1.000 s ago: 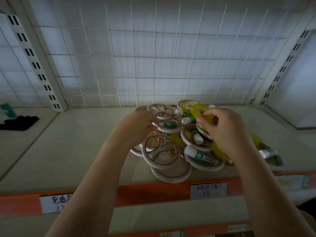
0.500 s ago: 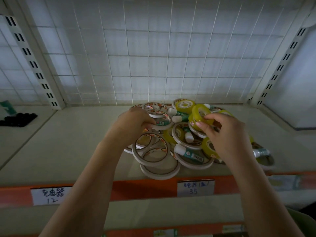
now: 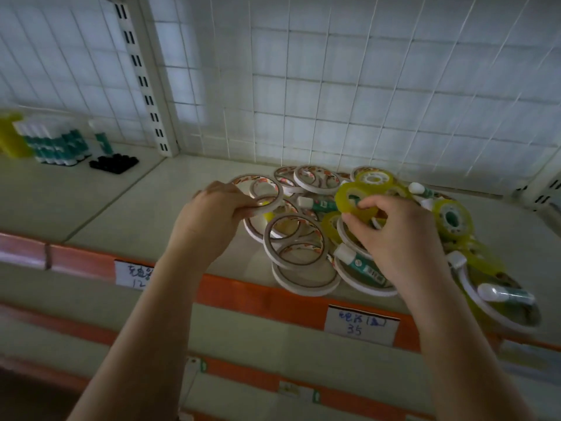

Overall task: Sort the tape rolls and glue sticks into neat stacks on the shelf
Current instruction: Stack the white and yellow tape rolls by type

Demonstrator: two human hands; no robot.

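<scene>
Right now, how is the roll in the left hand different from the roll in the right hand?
The white roll in the left hand is a thin ring with a wide hole; the yellow roll in the right hand is translucent, thicker, with a smaller hole. The white roll lies nearly flat; the yellow roll is tilted up. Both are tape rolls, held above the pile.

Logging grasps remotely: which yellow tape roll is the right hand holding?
The tilted yellow roll at the pile's back centre, pinched by the right hand. The other yellow rolls lie ungripped in the pile.

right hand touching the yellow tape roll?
Touching. Head view: right hand pinches the yellow tape roll by its rim, fingertips curled onto it, lifted above the pile.
</scene>
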